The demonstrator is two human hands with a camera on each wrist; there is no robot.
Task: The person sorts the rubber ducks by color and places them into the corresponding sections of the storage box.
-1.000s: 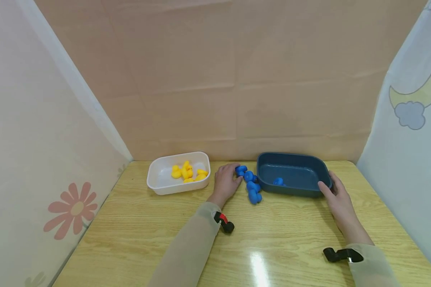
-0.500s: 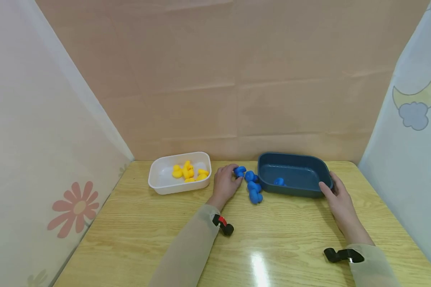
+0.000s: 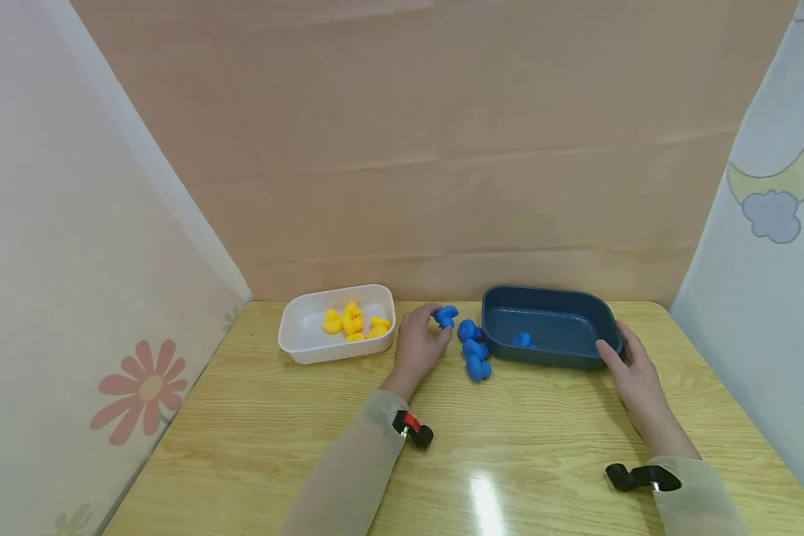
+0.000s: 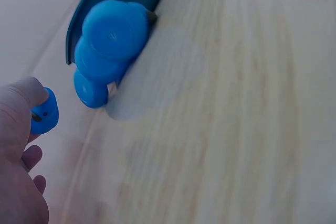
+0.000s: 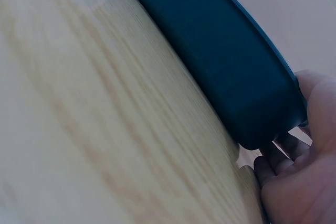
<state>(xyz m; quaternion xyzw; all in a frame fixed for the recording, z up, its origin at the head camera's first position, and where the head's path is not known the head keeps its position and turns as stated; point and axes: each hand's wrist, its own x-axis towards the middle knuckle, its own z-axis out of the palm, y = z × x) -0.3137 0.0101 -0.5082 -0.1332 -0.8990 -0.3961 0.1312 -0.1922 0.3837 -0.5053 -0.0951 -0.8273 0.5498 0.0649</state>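
Between thumb and fingers, my left hand (image 3: pixel 418 346) pinches a blue rubber duck (image 3: pixel 446 316), tilted, just left of the other ducks. In the left wrist view, the eyes and dark beak of the held duck (image 4: pixel 46 114) show beside the thumb. Several more blue ducks (image 3: pixel 474 350) form a row on the table along the left end of a dark blue tray (image 3: pixel 556 356). A single blue duck (image 3: pixel 522 340) lies inside that tray. My right hand (image 3: pixel 636 376) grips the tray's right end, thumb at the rim and fingers on the outside wall.
A white tray (image 3: pixel 301 350) holding several yellow ducks (image 3: pixel 351 321) stands left of my left hand. Behind both trays rises a brown paper backdrop (image 3: pixel 435 186). Patterned cloth walls (image 3: pixel 141 260) flank the wooden table (image 3: pixel 261 439).
The pinched blue duck has tilted and come slightly left with my left hand, opening a gap from the row. My right hand keeps its hold on the dark blue tray.
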